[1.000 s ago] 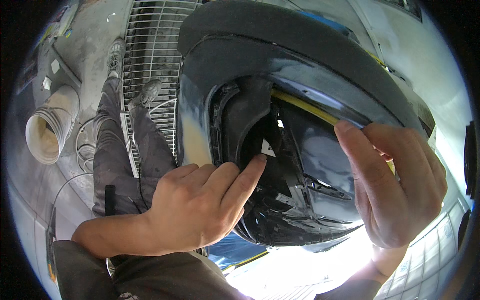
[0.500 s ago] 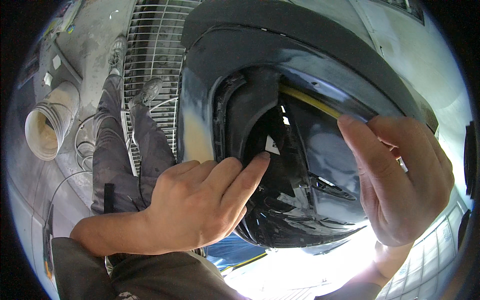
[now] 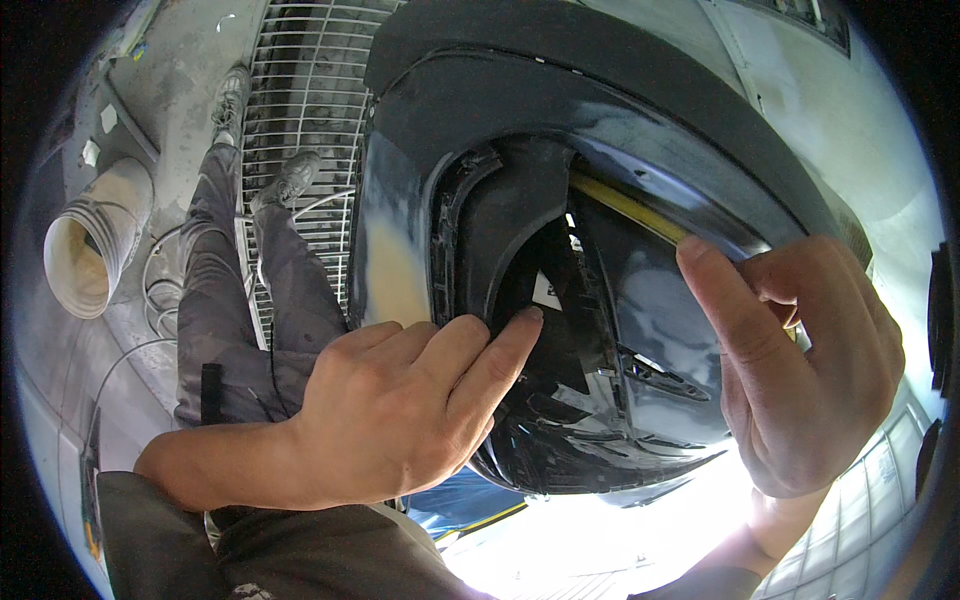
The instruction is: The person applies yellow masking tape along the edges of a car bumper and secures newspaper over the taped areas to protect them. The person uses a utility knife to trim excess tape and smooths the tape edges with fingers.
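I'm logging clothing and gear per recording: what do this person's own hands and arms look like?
The left hand and right hand are bare, with no gloves and no ring or watch visible. The left sleeve is dark grey-brown and ends short of the wrist; the right sleeve, partly cut off by the frame, looks similarly dark.

Panel (image 3: pixel 490 85) looks matt, cloudy in patches; inner trim (image 3: pixel 548 440), glossy black plastic; grating (image 3: pixel 305 90), metal; trousers (image 3: pixel 215 285), matt cloth.

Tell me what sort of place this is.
Probably a car body or paint workshop: a dark body panel with a tan, filler-like patch, a metal floor grate, and a pale bucket.
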